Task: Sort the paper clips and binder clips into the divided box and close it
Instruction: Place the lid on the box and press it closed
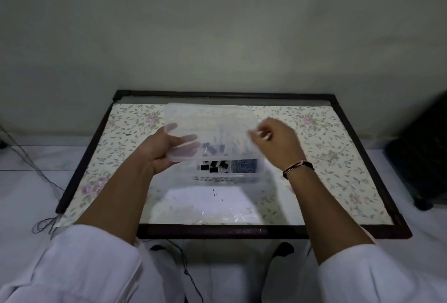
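A translucent plastic lid hangs tilted above the clear divided box on the table. My left hand grips the lid's left near corner, fingers showing through the plastic. My right hand pinches the lid's right edge. In the box, black binder clips fill the left compartment and silver paper clips the right one. The lid hides the far part of the box.
The floral-covered glass table has a dark wooden frame and stands against a pale wall. A dark object stands at the right. Thin cables trail over the white floor at the left.
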Demonstrator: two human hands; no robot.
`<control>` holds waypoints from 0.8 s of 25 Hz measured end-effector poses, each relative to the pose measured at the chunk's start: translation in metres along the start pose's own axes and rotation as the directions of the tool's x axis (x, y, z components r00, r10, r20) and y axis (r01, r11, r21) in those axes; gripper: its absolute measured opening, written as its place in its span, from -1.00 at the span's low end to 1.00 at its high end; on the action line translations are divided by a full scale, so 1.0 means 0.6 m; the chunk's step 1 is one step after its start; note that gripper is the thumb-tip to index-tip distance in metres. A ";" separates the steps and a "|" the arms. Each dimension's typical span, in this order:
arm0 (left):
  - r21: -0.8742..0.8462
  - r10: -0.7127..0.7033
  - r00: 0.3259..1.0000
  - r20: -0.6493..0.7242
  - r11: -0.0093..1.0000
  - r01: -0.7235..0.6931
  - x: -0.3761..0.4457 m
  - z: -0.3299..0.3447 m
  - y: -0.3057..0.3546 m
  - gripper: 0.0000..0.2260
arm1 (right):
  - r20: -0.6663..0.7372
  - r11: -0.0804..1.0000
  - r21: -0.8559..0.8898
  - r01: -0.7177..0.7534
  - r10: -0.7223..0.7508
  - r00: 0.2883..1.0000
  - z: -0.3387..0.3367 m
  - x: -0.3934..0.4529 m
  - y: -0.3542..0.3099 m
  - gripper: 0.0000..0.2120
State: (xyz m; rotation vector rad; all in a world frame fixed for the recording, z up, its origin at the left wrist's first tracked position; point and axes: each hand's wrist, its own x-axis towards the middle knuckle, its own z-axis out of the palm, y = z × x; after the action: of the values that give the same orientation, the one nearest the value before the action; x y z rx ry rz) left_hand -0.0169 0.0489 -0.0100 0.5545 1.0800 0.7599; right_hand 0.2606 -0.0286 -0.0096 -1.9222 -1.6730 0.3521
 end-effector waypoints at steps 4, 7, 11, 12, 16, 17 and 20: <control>0.285 0.098 0.994 -0.043 0.955 -0.082 0.011 -0.014 -0.002 -0.47 | 0.112 0.833 0.235 -0.500 0.488 0.866 0.061 0.020 0.081 -0.54; 0.880 0.484 0.863 -0.143 0.462 -0.112 0.036 -0.025 -0.020 -0.62 | 0.072 0.817 0.302 -0.491 0.494 0.866 0.081 0.026 0.087 -0.76; 0.965 0.543 0.816 -0.199 0.253 0.068 0.070 -0.047 -0.030 -0.59 | -0.020 0.905 0.191 -0.381 0.391 0.920 0.097 0.024 0.078 -0.73; 0.964 0.533 0.819 -0.213 0.250 0.088 0.075 -0.049 -0.031 -0.59 | -0.016 0.914 0.156 -0.376 0.382 0.924 0.100 0.026 0.081 -0.72; 0.952 0.495 0.845 -0.204 0.303 0.052 0.084 -0.040 -0.038 -0.63 | 0.001 0.936 0.016 -0.350 0.350 0.937 0.126 0.030 0.081 -0.72; 0.950 0.494 0.850 -0.185 0.312 0.025 0.086 -0.038 -0.044 -0.61 | 0.006 0.948 -0.028 -0.317 0.317 0.948 0.135 0.031 0.075 -0.64; 0.971 0.489 0.869 -0.081 0.234 -0.041 0.101 -0.039 -0.072 -0.43 | 0.025 0.959 -0.134 -0.251 0.256 0.966 0.163 0.023 0.057 -0.38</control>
State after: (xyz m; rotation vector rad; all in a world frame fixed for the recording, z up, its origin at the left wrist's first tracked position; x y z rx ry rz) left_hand -0.0105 0.0699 -0.0847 1.7840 1.8384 0.4061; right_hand 0.2387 0.0061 -0.1055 -2.2486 -1.5090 0.3931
